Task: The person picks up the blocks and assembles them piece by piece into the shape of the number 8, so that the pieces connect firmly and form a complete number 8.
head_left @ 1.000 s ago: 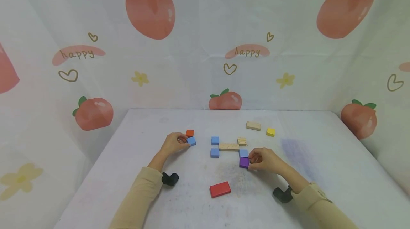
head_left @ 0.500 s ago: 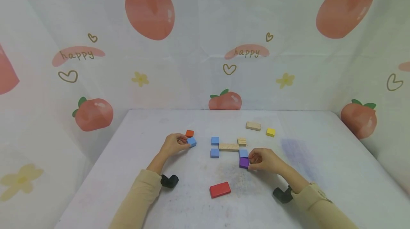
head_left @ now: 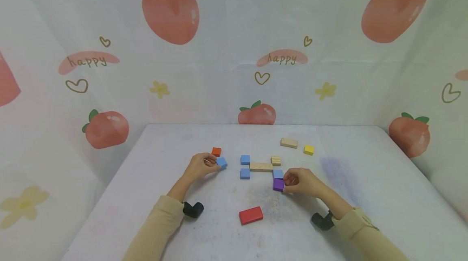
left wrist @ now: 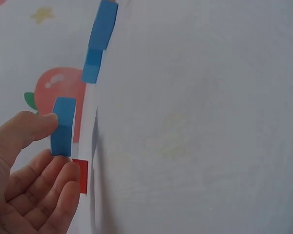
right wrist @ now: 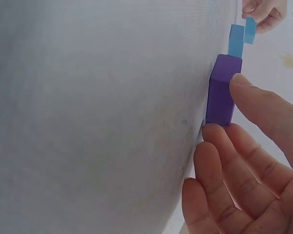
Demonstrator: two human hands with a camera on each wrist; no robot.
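Note:
My left hand (head_left: 199,166) pinches a blue block (head_left: 222,163) between thumb and fingers; in the left wrist view this block (left wrist: 64,126) appears raised off the table. Just behind it lies an orange-red block (head_left: 216,152). My right hand (head_left: 303,182) grips a purple block (head_left: 278,185) at its right side, close against the near side of another blue block (head_left: 278,174). A wooden plank (head_left: 261,167) lies between two blue blocks on the left, the far one (head_left: 245,159) and the near one (head_left: 245,173), and a grooved wooden block (head_left: 276,161) at its far right corner.
A red oblong block (head_left: 251,215) lies nearer the front of the white table (head_left: 157,139). Toward the back right are a second wooden plank (head_left: 289,143) and a yellow block (head_left: 308,149). A fruit-printed cloth (head_left: 226,21) hangs behind the table.
My left hand has shifted slightly to the right and nearer with the blue block, away from the orange-red one. My right hand and the purple block stay in place.

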